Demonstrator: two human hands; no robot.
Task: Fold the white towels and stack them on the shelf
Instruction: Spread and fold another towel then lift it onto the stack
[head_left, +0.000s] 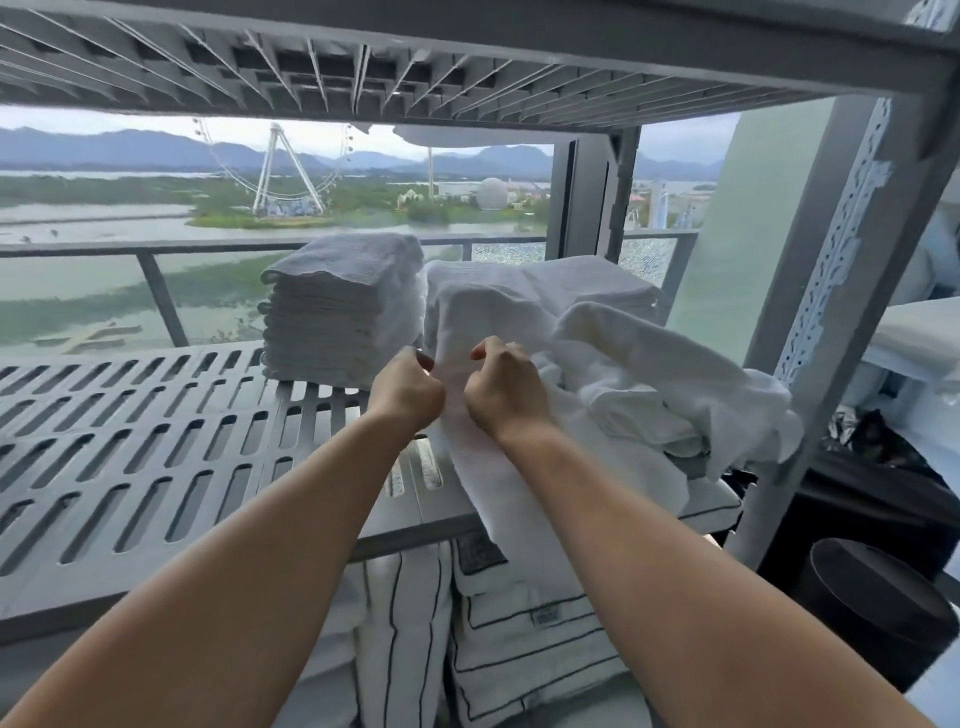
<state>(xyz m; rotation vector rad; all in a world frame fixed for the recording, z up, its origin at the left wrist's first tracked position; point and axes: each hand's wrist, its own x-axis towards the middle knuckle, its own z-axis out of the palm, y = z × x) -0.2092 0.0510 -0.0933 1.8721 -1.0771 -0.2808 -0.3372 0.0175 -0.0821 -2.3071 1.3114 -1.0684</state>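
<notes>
Mid-task: folded stack (340, 306) done frame centre, left hand (405, 392) and right hand (506, 387) pinching one towel (467, 447), loose pile (649, 374) right unfolded.

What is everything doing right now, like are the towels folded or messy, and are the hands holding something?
held towel: unfolded, lifted at the top, lower end lying on the shelf
left hand: pinches the held towel's top edge
right hand: pinches the same edge, close beside
folded stack: neat, upright on the shelf
loose pile: crumpled, unfolded, at the shelf's right
</notes>
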